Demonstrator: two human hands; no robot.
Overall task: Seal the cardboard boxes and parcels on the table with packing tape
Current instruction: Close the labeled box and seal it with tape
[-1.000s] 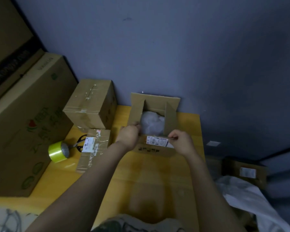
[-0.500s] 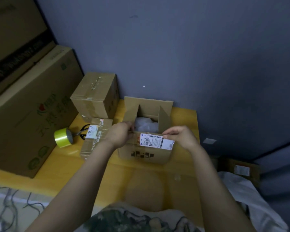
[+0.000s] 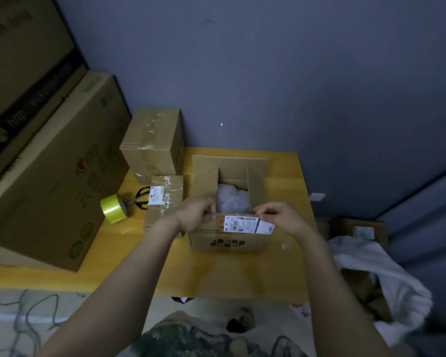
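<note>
At far left, a huge printed carton [image 3: 49,176], up against the yellow tabletop [image 3: 281,266]. In the middle of the tabletop, the open box [image 3: 227,238], with flaps up, white filling [image 3: 232,202] showing inside and a shipping label [image 3: 247,224] across the near flap. Behind and to the left, a sealed box [image 3: 152,148] with tape along its top. Just in front of that, a flat parcel [image 3: 165,202], also taped. Both hands at the near flap's top edge: left hand [image 3: 196,213] with fingers curled over the left end, right hand [image 3: 281,217] pinching the edge just above the label. Further left, apart from both hands, a yellow-green tape roll [image 3: 113,208] just beside black-handled scissors [image 3: 142,198].

Likely trouble from here:
- Near flap folded down before the two side flaps, leaving them standing outside and the seam gaping.
- Flaps springing back up over the bulging filling once a hand lets go to fetch the roll.
- Tape laid across the label, hiding the barcode.
- Box sliding on the smooth tabletop while being pressed shut with only one hand.

Counted on the tabletop: one open box, one sealed box, one flat parcel, two hands, one tape roll, one pair of scissors. Beside it, one carton.
</note>
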